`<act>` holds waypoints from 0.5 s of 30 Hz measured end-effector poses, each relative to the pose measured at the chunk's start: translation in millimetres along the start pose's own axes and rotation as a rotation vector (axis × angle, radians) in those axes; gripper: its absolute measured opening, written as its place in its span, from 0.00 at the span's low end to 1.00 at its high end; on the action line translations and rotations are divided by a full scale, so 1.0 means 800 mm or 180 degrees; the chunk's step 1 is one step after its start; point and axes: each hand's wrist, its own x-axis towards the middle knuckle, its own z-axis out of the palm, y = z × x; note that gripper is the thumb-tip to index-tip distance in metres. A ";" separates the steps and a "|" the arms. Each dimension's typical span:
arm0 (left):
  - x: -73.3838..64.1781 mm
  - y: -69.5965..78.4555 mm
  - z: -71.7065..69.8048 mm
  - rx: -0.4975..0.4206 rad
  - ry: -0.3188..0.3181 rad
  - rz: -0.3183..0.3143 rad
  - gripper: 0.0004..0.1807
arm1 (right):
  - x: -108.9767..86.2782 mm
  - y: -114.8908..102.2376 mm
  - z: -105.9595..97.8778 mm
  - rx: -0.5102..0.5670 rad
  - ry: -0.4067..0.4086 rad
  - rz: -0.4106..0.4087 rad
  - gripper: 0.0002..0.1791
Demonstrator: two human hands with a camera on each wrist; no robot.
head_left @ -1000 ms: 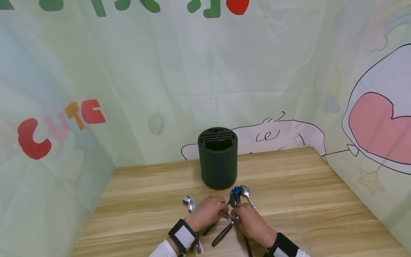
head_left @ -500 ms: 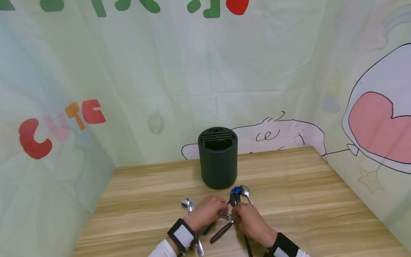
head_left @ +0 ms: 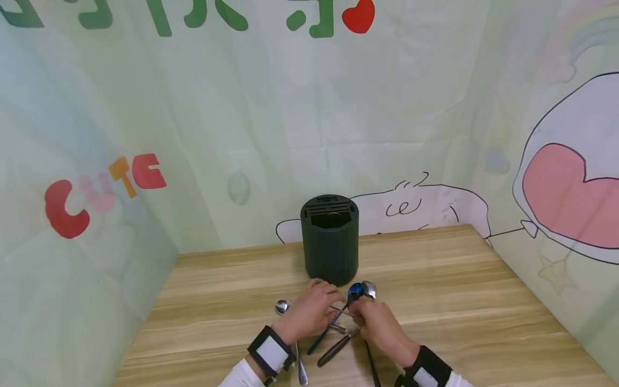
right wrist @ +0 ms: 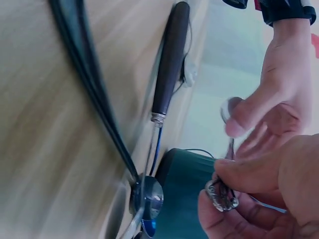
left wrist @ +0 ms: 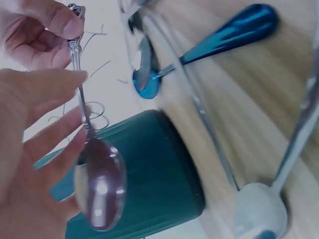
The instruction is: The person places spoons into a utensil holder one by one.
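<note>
While the right hand point(head_left: 382, 325) pinches a spoon point(left wrist: 102, 186), lettering point(head_left: 102, 204) reads "CUTE".

Head view: scene lit softly and evenly, fairly bright; direction of the light can't be told. Container point(head_left: 331, 252) rendered very dark, detail mostly lost in its opening. Left wrist view: cool cast, backdrop point(left wrist: 112, 57) washed out nearly to white, bright hot spots reflected in the spoon point(left wrist: 102, 186), left hand point(left wrist: 37, 129) rendered soft. Right wrist view: same bluish haze, tabletop point(right wrist: 55, 159) grain blurred, right hand point(right wrist: 279, 174) softened up close.
</note>
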 end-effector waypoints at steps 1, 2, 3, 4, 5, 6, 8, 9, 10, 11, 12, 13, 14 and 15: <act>0.000 0.000 -0.003 -0.0009 0.0097 -0.0044 0.19 | 0.000 -0.001 -0.001 0.0019 0.0056 0.0018 0.11; 0.001 0.000 -0.006 -0.0017 0.0222 -0.0081 0.23 | 0.001 -0.001 -0.002 0.0040 0.0120 0.0031 0.11; 0.002 -0.001 -0.010 -0.0078 0.0384 -0.0104 0.27 | 0.002 -0.002 -0.004 0.0054 0.0187 0.0052 0.10; 0.003 -0.003 -0.014 -0.0127 0.0570 -0.0112 0.32 | 0.003 -0.002 -0.005 0.0083 0.0261 0.0068 0.10; 0.004 -0.005 -0.018 -0.0183 0.0772 -0.0107 0.36 | 0.004 -0.003 -0.007 0.0108 0.0330 0.0089 0.09; 0.005 -0.007 -0.022 -0.0234 0.0973 -0.0111 0.39 | 0.005 -0.003 -0.008 0.0134 0.0399 0.0105 0.10; 0.008 -0.010 -0.031 -0.0433 0.1356 -0.0162 0.45 | 0.008 -0.004 -0.011 0.0193 0.0573 0.0132 0.10; 0.009 -0.010 -0.036 -0.0583 0.1524 -0.0216 0.48 | 0.008 -0.005 -0.012 0.0246 0.0659 0.0157 0.10; 0.009 -0.008 -0.040 -0.0729 0.1641 -0.0320 0.49 | 0.009 -0.006 -0.014 0.0327 0.0734 0.0190 0.11; 0.009 -0.006 -0.044 -0.0920 0.1744 -0.0455 0.51 | 0.010 -0.007 -0.016 0.0426 0.0792 0.0232 0.11; 0.008 -0.003 -0.048 -0.1136 0.1827 -0.0598 0.52 | 0.011 -0.008 -0.017 0.0535 0.0853 0.0261 0.11; 0.008 0.002 -0.052 -0.1403 0.1902 -0.0713 0.53 | 0.011 -0.009 -0.018 0.0658 0.0913 0.0288 0.12; 0.007 0.007 -0.057 -0.1703 0.1955 -0.0823 0.54 | 0.012 -0.010 -0.019 0.0774 0.0965 0.0312 0.12; 0.007 0.013 -0.060 -0.2013 0.1985 -0.0919 0.54 | 0.012 -0.011 -0.020 0.0880 0.1016 0.0320 0.12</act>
